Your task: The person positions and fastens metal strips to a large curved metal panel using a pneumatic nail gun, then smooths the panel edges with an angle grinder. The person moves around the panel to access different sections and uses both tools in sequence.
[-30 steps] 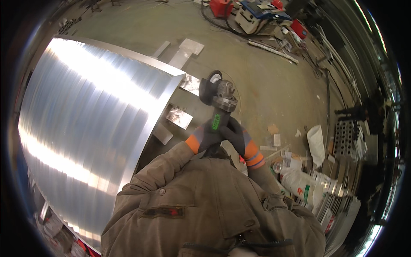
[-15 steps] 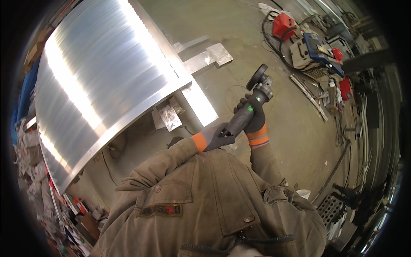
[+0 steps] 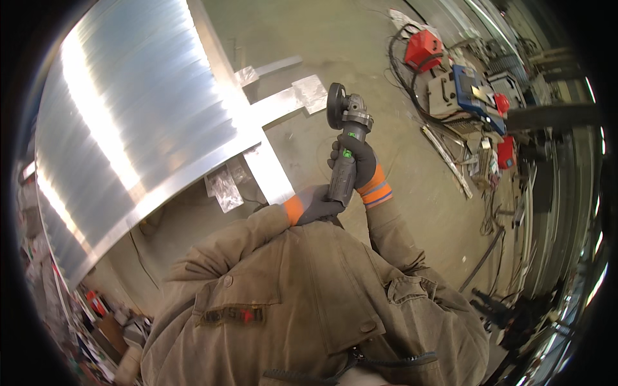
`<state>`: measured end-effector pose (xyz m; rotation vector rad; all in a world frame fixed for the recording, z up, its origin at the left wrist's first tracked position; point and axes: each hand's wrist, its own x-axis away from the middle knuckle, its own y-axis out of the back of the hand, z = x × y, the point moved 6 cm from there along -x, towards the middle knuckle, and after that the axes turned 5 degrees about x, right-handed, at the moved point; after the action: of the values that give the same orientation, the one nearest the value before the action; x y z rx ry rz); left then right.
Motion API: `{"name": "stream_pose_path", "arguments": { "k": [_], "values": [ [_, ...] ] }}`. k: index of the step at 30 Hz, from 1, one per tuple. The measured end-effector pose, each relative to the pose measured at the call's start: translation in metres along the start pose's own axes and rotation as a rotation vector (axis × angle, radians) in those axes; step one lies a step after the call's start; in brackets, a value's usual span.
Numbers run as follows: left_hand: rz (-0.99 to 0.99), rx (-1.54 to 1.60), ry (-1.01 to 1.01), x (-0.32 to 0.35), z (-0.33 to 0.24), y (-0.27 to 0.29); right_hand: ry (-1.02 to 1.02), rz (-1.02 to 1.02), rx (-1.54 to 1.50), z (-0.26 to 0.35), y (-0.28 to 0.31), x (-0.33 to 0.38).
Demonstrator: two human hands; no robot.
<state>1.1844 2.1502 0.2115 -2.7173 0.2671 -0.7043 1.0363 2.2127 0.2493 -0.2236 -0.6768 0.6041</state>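
Observation:
An angle grinder (image 3: pixel 344 179), dark with green marks, is held upright in front of my chest, its disc at the far end. My right hand (image 3: pixel 365 159), in a dark glove with an orange cuff, wraps round the grinder's body below the head. At the rear end of the tool, my left hand (image 3: pixel 314 204), gloved the same way, is closed on the handle; some of its fingers are hidden. To the left lies a large, shiny ribbed aluminium panel (image 3: pixel 148 96), apart from the disc.
Flat metal bars (image 3: pixel 277 108) jut out from under the panel's right side. On the floor at the far right stand a red box (image 3: pixel 423 50) and a blue and grey machine (image 3: pixel 473 90) with cables. Long metal strips (image 3: pixel 445 161) lie near them. Clutter lines the lower left.
Both hands have swung the grinder to the left and turned it more upright. My view has shifted, so the panel and the machines sit further left.

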Motion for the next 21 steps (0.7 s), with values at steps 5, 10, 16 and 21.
{"name": "stream_pose_path", "arguments": {
  "k": [5, 10, 16, 21],
  "values": [
    [-0.054, -0.058, -0.035, -0.043, 0.02, 0.009, -0.005, 0.129, 0.682, -0.003, -0.021, -0.041],
    [-0.175, -0.377, -0.247, -0.043, 0.041, 0.036, 0.227, 0.253, 1.41, -0.024, -0.023, -0.077],
    [-0.527, 0.75, -0.162, -0.023, 0.04, 0.049, 0.173, 0.491, 1.473, -0.069, -0.003, -0.097],
    [-0.678, 0.919, -0.121, -0.043, 0.026, 0.056, 0.274, 0.664, 1.624, -0.095, -0.001, -0.113]
  ]
}}
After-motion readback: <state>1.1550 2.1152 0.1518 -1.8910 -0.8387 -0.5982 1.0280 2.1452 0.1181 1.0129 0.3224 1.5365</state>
